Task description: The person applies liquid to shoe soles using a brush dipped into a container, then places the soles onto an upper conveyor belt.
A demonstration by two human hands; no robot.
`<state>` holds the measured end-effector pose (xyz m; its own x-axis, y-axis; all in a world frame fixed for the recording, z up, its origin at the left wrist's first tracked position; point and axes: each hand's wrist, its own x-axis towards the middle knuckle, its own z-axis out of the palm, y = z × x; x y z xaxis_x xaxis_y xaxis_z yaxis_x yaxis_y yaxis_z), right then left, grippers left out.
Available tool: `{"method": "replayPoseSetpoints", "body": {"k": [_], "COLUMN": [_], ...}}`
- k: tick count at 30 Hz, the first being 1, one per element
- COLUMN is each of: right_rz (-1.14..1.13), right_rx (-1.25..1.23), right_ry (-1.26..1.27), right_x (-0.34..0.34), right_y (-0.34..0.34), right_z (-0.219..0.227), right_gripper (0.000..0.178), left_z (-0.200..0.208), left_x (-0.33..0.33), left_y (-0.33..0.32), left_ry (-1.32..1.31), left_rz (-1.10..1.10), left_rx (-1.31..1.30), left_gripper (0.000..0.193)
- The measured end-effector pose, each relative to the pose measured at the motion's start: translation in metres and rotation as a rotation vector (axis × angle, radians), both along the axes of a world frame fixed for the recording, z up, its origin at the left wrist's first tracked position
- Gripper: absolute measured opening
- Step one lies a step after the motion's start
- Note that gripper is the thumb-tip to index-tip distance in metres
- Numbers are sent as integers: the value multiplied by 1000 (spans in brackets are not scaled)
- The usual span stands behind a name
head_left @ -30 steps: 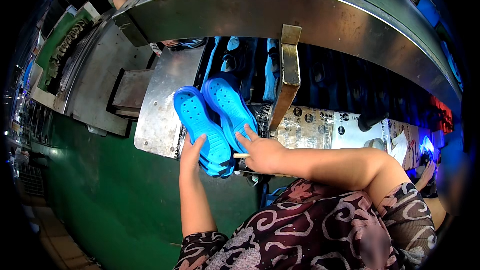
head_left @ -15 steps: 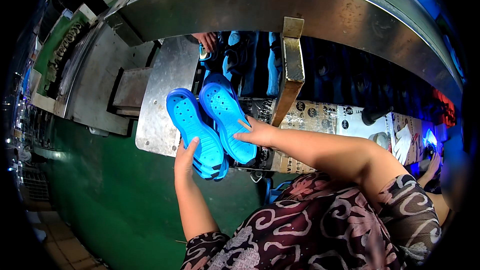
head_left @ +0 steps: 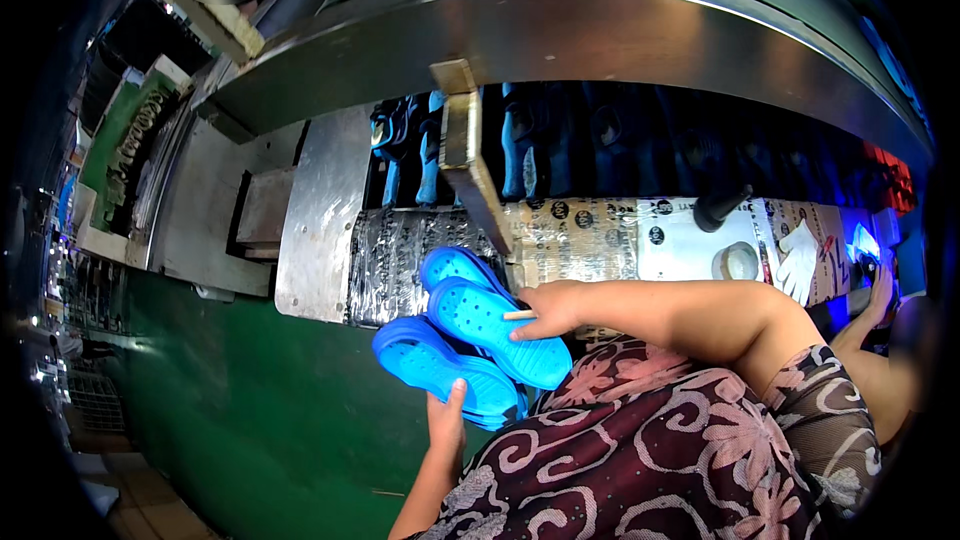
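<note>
Bright blue foam clogs with holes in their uppers are in both my hands, near the front edge of the bench. My left hand grips the lower left stack of clogs, thumb on top and fingers hidden underneath. My right hand is closed on the other blue clogs, one overlapping another that sticks out behind. A short thin tan stick lies between the fingers of my right hand. How many clogs each hand holds is partly hidden.
A conveyor bed with several blue and black shoes runs under a metal rail. An upright metal post stands mid-bench. White gloves, a tape roll and a dark cylinder lie right. Another person's hand shows far right.
Both hands have drawn the clogs back toward my body and to the right, and the clogs have turned. The other person's hand at the conveyor's far left is gone from view.
</note>
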<state>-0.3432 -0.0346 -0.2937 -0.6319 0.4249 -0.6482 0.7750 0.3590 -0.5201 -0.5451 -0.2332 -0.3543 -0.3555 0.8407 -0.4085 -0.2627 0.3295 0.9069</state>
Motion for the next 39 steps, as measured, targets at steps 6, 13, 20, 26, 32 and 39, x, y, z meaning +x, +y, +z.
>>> {"method": "replayPoseSetpoints", "body": {"k": [6,13,20,26,32,39], "right_rz": [-75,-205,-448,-1043,-1594,-1676], "right_rx": [5,24,158,455,80,39], "right_ry": [28,13,8,753,1259,1164], "right_x": [61,135,202,285,357,361], "right_y": [-16,-20,-20,-49,-97,-137], "right_z": [-6,2,29,39,25,13], "right_gripper": [87,80,56,36,58,61], "left_z": [29,18,0,55,68,83], "left_x": [54,79,111,162,197,204], "left_y": [-1,59,167,128,150,163], "left_ry": [98,28,618,1361,1545,1505], "left_rz": [-166,-391,-328,-208,-712,-781], "left_rx": [-167,-26,133,641,223,14], "left_gripper": [66,64,57,51,41,35]}}
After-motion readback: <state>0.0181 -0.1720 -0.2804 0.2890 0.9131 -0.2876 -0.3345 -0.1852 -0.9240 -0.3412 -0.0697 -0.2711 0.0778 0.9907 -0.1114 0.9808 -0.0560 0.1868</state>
